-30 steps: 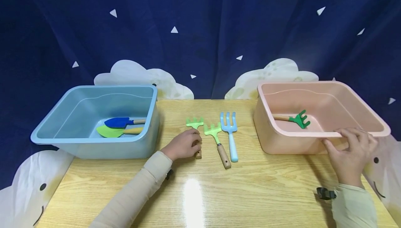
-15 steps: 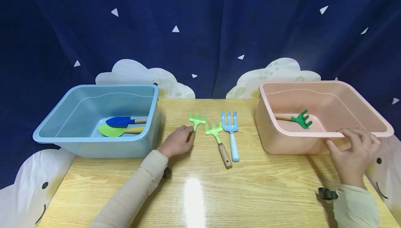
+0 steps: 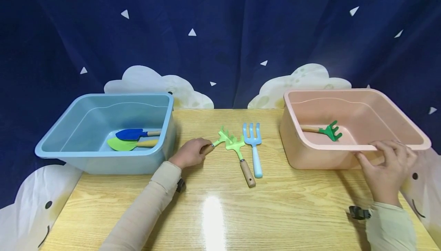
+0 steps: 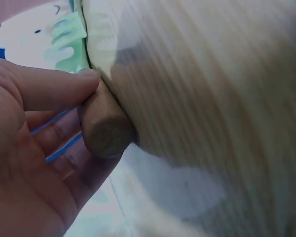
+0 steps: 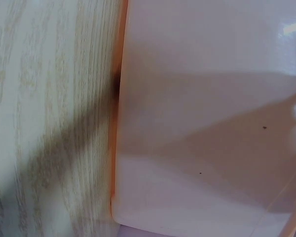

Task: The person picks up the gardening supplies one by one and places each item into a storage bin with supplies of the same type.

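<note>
My left hand [image 3: 190,153] pinches the wooden handle [image 4: 106,126] of a light green hand rake [image 3: 222,136]. The rake slants up to the right, its tines overlapping those of a second light green hand rake [image 3: 247,172] on the table. In the left wrist view my thumb lies on the handle near its butt end, fingers on the other side. Right of the second rake lies a light blue hand fork [image 3: 256,161]. My right hand [image 3: 387,166] grips the near rim of the pink bin [image 3: 330,147], fingers over the rim and thumb outside. The right wrist view shows the bin's wall, not the hand.
A blue bin [image 3: 100,154] on the left holds a dark blue trowel [image 3: 129,134] and a lime green trowel [image 3: 122,144]. Inside the pink bin lies a dark green hand rake [image 3: 330,131]. A dark blue curtain [image 3: 220,40] hangs behind the wooden table [image 3: 275,212].
My left hand has moved left with the rake's handle, turning the rake so that its head now points right over the second rake. The right hand stays on the pink bin.
</note>
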Motion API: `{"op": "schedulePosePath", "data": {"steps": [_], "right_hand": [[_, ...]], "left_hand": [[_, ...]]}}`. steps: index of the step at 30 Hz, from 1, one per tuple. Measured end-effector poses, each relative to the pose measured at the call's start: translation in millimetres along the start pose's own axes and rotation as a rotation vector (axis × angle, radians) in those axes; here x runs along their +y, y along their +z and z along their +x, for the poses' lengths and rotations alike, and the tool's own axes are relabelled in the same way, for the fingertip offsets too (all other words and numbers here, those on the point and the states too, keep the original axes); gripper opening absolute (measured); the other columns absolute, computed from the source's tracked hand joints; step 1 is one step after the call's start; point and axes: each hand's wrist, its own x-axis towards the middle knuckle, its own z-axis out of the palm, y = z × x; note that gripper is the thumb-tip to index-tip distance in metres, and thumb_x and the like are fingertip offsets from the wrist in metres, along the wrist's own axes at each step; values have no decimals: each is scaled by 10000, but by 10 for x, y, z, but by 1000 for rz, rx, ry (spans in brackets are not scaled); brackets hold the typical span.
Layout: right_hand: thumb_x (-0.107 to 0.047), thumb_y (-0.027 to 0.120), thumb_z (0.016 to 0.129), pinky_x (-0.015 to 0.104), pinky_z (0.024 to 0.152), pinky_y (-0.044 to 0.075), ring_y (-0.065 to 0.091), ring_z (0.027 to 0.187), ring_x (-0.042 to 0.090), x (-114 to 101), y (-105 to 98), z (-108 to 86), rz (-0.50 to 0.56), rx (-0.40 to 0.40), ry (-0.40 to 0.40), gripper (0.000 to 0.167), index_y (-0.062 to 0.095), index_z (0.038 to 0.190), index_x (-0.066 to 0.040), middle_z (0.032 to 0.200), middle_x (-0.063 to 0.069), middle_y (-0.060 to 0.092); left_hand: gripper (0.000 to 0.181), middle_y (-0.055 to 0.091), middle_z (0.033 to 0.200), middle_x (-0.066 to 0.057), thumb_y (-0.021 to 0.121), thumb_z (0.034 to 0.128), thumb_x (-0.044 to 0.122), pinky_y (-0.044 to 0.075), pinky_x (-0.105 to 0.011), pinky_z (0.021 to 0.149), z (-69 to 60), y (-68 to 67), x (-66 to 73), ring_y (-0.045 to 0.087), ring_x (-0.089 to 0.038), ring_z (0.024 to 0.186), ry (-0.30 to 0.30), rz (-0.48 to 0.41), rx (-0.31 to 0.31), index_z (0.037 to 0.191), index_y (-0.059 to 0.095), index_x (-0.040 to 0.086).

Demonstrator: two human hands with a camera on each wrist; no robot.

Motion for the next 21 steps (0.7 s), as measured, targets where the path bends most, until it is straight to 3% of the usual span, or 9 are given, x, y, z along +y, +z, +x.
{"op": "schedulePosePath", "data": {"steps": [4, 10, 17, 21], "right_hand": [[-757, 566, 819, 421, 1160, 154, 431, 1279, 420, 9, 1, 9, 4, 8, -13, 904, 644, 1028, 119, 1120, 334, 553], [-757, 575, 812, 413, 1163, 150, 452, 1254, 441, 17, 11, 9, 13, 19, -19, 901, 649, 1015, 117, 1100, 330, 558], [-758, 584, 805, 382, 1150, 145, 451, 1260, 374, 30, 33, 13, 16, 18, -16, 897, 656, 1027, 108, 1107, 326, 565], [-752, 583, 810, 383, 1152, 141, 461, 1242, 406, 36, 26, 10, 18, 22, -23, 892, 655, 1020, 112, 1093, 329, 566]], "left_hand": [[215, 634, 842, -1, 658, 923, 64, 459, -328, 716, 18, -25, -14, 525, -158, 738, 26, 9, 15, 1121, 704, 134], [280, 675, 874, -18, 645, 901, 10, 486, -349, 752, 26, -35, -24, 552, -162, 752, 51, 19, 35, 1150, 705, 124], [343, 635, 864, -34, 657, 851, -54, 445, -337, 712, -14, -66, -28, 525, -175, 752, 52, 52, -32, 1129, 680, 146], [492, 661, 946, -29, 624, 832, -111, 473, -347, 745, -32, -87, -14, 565, -180, 800, 56, 94, -56, 1238, 647, 167]]}}
